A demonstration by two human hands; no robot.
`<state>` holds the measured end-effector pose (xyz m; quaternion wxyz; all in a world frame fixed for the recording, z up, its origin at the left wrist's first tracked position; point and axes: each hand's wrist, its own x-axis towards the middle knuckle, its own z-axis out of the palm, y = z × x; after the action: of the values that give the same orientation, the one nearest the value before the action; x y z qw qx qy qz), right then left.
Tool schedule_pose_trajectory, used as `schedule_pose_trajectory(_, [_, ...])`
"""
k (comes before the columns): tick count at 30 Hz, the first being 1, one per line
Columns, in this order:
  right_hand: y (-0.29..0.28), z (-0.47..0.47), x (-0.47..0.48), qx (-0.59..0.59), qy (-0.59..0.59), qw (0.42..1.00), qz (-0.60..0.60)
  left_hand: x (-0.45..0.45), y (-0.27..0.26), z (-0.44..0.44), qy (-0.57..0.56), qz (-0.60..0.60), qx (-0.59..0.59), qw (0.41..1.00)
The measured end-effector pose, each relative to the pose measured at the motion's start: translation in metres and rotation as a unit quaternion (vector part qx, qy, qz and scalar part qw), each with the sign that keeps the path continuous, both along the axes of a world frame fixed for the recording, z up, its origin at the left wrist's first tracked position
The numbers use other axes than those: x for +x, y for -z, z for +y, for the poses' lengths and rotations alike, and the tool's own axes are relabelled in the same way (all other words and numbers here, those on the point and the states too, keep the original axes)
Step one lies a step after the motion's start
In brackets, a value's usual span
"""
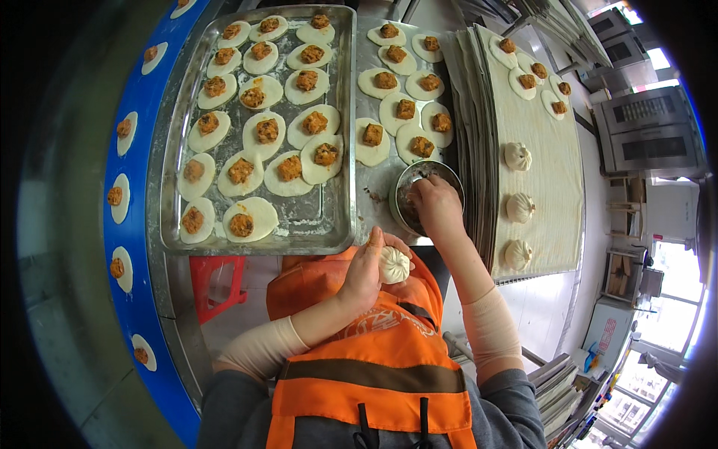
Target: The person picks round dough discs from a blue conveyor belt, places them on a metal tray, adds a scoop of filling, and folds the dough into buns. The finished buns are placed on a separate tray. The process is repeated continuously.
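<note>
My left hand (367, 269) cups a pleated dough bun (394, 265) in front of the orange apron. The fingers of my right hand (436, 202) reach down into a round metal bowl (395, 210) with dark contents; its fingertips are partly hidden. Left of the bowl, a metal tray (352, 196) holds many dough rounds (262, 90) topped with orange-brown filling. More topped rounds (370, 157) lie on the metal table (364, 185) behind the bowl. To the right, several pleated buns (520, 208) sit in a column on a cloth-covered stack (549, 196), with more topped rounds (523, 90) at its far end.
A blue conveyor belt (148, 236) at the left carries spaced topped rounds. A red plastic stool (216, 286) stands under the tray's near edge. Beneath the cloth is a thick stack of layered boards (477, 140). Ovens (645, 129) and shelving line the far right.
</note>
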<state>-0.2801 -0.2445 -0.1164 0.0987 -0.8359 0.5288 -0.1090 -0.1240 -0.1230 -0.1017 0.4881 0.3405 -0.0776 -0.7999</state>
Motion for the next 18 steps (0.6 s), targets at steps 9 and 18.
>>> schedule_pose_trajectory(9, [0.013, -0.007, 0.003, -0.003, 0.002, 0.999, 0.047, 0.001, 0.002, -0.001, -0.032, -0.016, 0.0, 0.999])
schedule_pose_trajectory(18, [-0.049, 0.018, -0.016, 0.32, 0.108, 0.892, -0.3, 0.003, -0.004, -0.01, -0.06, -0.041, 0.009, 0.997])
